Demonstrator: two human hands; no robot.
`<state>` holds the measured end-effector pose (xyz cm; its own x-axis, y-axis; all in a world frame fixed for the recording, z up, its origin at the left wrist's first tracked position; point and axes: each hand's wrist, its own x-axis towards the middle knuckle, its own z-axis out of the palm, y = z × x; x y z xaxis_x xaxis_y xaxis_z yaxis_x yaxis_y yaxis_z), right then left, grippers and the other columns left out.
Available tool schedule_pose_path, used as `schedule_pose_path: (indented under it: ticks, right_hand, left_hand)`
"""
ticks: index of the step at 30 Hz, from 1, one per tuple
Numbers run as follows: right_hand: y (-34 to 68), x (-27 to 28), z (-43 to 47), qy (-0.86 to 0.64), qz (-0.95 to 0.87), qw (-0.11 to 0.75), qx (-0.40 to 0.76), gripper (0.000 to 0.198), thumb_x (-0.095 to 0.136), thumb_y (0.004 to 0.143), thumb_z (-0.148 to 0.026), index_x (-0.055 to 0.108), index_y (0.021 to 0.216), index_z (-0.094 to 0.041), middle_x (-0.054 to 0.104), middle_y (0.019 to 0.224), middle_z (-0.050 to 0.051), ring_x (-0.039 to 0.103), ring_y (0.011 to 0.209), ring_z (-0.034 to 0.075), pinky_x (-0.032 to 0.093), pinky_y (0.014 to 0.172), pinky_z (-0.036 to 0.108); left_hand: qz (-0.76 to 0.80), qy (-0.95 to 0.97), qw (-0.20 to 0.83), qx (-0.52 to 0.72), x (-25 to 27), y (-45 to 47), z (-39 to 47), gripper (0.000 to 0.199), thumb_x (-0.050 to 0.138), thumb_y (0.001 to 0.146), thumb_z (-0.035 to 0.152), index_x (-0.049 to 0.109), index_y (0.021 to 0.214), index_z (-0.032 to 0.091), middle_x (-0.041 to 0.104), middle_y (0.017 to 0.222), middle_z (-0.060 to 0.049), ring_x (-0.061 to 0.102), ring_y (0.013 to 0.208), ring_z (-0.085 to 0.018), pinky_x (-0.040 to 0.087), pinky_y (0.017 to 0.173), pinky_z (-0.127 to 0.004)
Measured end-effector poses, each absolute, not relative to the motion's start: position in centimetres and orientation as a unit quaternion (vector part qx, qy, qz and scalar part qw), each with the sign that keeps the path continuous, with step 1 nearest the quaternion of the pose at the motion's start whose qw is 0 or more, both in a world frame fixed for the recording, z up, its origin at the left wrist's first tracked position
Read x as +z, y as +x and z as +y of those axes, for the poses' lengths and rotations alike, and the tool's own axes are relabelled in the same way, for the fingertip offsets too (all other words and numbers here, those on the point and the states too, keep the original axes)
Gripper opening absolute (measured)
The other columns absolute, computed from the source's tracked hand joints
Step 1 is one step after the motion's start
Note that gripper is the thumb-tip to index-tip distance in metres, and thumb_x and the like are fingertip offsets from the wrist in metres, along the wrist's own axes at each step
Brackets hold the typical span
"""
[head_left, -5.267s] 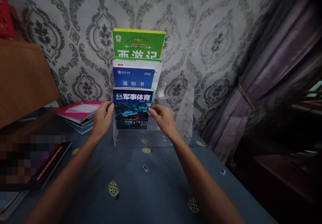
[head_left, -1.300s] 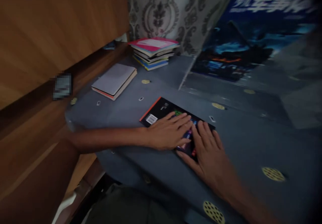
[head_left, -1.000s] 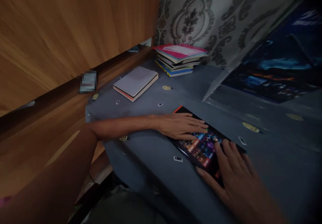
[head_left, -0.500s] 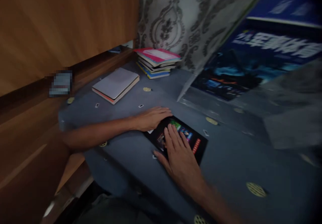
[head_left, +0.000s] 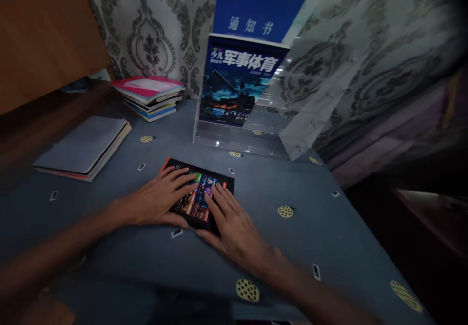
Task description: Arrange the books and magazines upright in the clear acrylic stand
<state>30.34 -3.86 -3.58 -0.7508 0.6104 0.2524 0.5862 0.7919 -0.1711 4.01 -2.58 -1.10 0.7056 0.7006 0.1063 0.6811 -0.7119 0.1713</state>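
A black-covered book point(head_left: 190, 209) with colourful picture panels and an orange left edge lies flat on the table. Whether it is a book or a boxed item I cannot fully tell. My left hand point(head_left: 161, 196) rests over its left part, fingers spread on the cover and thumb along the near edge. On the right part lies my right hand point(head_left: 237, 227), fingers stretched out flat and thumb by the near edge. Both hands cover some of the pictures.
A grey-covered book point(head_left: 82, 142) lies at the left, with a stack of books point(head_left: 149, 93) behind it. At the back stands a clear acrylic holder point(head_left: 303, 130) with a blue booklet point(head_left: 256, 8) and a magazine point(head_left: 234, 86). The patterned tablecloth point(head_left: 285, 247) extends right.
The view has swung right, bringing the whole clear holder into sight. My left hand has moved from the book's far left edge onto its cover; my right hand stays on the cover.
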Motion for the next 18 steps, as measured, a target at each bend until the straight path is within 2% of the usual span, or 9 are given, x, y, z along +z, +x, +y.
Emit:
schedule_pose_path:
  ticks: [4, 6, 9, 11, 13, 15, 18]
  right_hand:
    - [30.2, -3.8, -4.4, -0.317, -0.938, 0.142, 0.024, 0.065, 0.057, 0.098, -0.051, 0.051, 0.146, -0.007, 0.051, 0.149, 0.025, 0.040, 0.145, 0.039, 0.044, 0.114, 0.059]
    - [29.9, -3.9, -4.7, -0.310, -0.940, 0.142, 0.001, 0.061, 0.055, 0.099, -0.051, 0.056, 0.142, -0.007, 0.054, 0.146, 0.026, 0.045, 0.142, 0.039, 0.048, 0.112, 0.058]
    - [29.6, -3.5, -4.8, -0.294, -0.941, 0.165, -0.034, 0.052, 0.049, 0.103, -0.045, 0.062, 0.132, -0.004, 0.064, 0.134, 0.026, 0.058, 0.132, 0.036, 0.054, 0.105, 0.053]
    - [29.6, -2.8, -4.5, -0.287, -0.939, 0.187, -0.030, 0.045, 0.045, 0.106, -0.040, 0.066, 0.123, -0.005, 0.071, 0.122, 0.024, 0.066, 0.121, 0.033, 0.057, 0.100, 0.048]
    - [29.9, -2.1, -4.0, -0.296, -0.933, 0.205, 0.010, 0.040, 0.044, 0.106, -0.038, 0.071, 0.111, -0.009, 0.077, 0.107, 0.018, 0.073, 0.106, 0.029, 0.061, 0.093, 0.044]
    - [30.6, -1.4, -3.3, -0.315, -0.917, 0.233, 0.077, 0.040, 0.046, 0.106, -0.043, 0.072, 0.103, -0.014, 0.078, 0.095, 0.013, 0.076, 0.093, 0.026, 0.063, 0.084, 0.041]
    - [32.1, -0.8, -2.4, -0.338, -0.864, 0.306, 0.215, 0.039, 0.052, 0.102, -0.050, 0.068, 0.119, -0.019, 0.078, 0.102, 0.010, 0.075, 0.092, 0.023, 0.062, 0.083, 0.039]
  left_hand:
    - [0.364, 0.928, 0.052, 0.066, -0.8, 3.8, -2.4, 0.096, 0.056, 0.081, 0.080, 0.040, 0.153, 0.020, 0.045, 0.157, -0.019, 0.035, 0.149, -0.039, 0.031, 0.119, -0.062]
    - [0.357, 0.931, 0.038, 0.063, -0.4, 3.9, -2.4, 0.092, 0.059, 0.082, 0.076, 0.041, 0.152, 0.019, 0.047, 0.155, -0.019, 0.038, 0.147, -0.038, 0.035, 0.117, -0.060]
    - [0.340, 0.938, 0.002, 0.059, 0.2, 4.3, -3.2, 0.067, 0.056, 0.093, 0.062, 0.051, 0.145, 0.020, 0.057, 0.147, -0.016, 0.051, 0.139, -0.034, 0.045, 0.113, -0.053]
    - [0.320, 0.944, -0.042, 0.066, 0.4, 4.7, -4.1, 0.045, 0.049, 0.102, 0.045, 0.057, 0.137, 0.018, 0.066, 0.136, -0.014, 0.061, 0.128, -0.030, 0.052, 0.105, -0.046]
    - [0.292, 0.948, -0.095, 0.078, 0.6, 5.2, -4.8, 0.035, 0.039, 0.106, 0.026, 0.059, 0.131, 0.014, 0.073, 0.124, -0.014, 0.068, 0.117, -0.026, 0.058, 0.096, -0.040]
    - [0.274, 0.948, -0.131, 0.089, 0.8, 5.6, -5.2, 0.035, 0.031, 0.106, 0.017, 0.059, 0.126, 0.011, 0.075, 0.116, -0.016, 0.072, 0.108, -0.025, 0.060, 0.086, -0.036]
    - [0.305, 0.943, -0.081, 0.103, 2.0, 6.1, -5.2, 0.036, 0.025, 0.107, 0.019, 0.061, 0.112, 0.013, 0.078, 0.093, -0.010, 0.076, 0.080, -0.021, 0.057, 0.064, -0.029]
